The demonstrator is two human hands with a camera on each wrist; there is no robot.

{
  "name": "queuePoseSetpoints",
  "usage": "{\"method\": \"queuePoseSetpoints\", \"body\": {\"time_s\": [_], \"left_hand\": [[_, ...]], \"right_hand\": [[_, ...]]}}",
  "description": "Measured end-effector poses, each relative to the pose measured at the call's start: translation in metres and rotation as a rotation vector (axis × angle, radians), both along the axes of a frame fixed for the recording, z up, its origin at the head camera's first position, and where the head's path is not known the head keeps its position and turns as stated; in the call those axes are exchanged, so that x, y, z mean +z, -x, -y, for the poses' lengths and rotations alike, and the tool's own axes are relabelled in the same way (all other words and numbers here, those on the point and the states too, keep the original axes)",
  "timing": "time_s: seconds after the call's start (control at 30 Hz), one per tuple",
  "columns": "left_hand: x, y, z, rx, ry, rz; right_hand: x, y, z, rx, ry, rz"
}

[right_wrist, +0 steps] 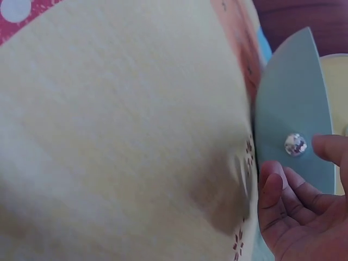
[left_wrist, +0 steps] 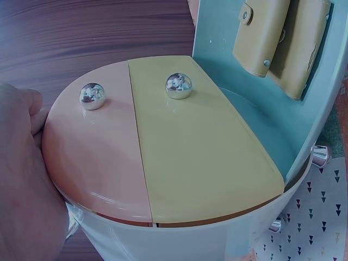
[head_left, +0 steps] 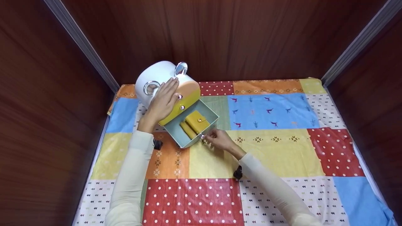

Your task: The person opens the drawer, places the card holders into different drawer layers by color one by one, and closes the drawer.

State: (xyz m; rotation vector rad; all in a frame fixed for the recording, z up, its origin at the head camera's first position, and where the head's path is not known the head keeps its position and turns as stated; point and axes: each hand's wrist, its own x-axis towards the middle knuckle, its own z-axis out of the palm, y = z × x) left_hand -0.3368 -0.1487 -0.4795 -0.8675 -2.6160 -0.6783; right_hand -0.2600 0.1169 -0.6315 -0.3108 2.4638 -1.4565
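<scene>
A white rounded drawer box [head_left: 155,73] has an orange drawer front [head_left: 189,88] and a yellow one [left_wrist: 201,147], each with a shiny round knob. Its lowest drawer [head_left: 172,128], pale teal, is pulled out. Two mustard-coloured pieces lie in it: a wallet [head_left: 199,121] with a snap strap and a narrower case [head_left: 187,129]. My left hand [head_left: 163,100] rests on the top of the box, fingers straight. At the teal drawer's front is my right hand [head_left: 220,139]; in the right wrist view its thumb and loosely bent fingers stand around the knob [right_wrist: 296,144], a small gap showing.
Two silver oval rings [head_left: 152,87] stick up from the box top. A patchwork cloth [head_left: 270,153] covers the table. Dark wood panels [head_left: 251,37] rise behind and at both sides, with the box close to the back panel.
</scene>
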Motion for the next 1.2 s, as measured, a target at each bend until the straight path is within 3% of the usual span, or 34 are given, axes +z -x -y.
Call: {"method": "queuePoseSetpoints", "body": {"time_s": [0.27,0.8,1.2], "left_hand": [[0.001,0.0,0.0,0.001,-0.002,0.006],[0.0,0.0,0.0,0.012,0.005,0.021],[-0.001,-0.001,0.001,0.004,0.008,0.013]], "right_hand": [[-0.004,-0.003,0.008,0.022,-0.034,-0.047],[-0.011,-0.002,0.019,-0.025,-0.05,-0.026],[-0.008,-0.004,0.022,-0.052,-0.078,-0.109]]}}
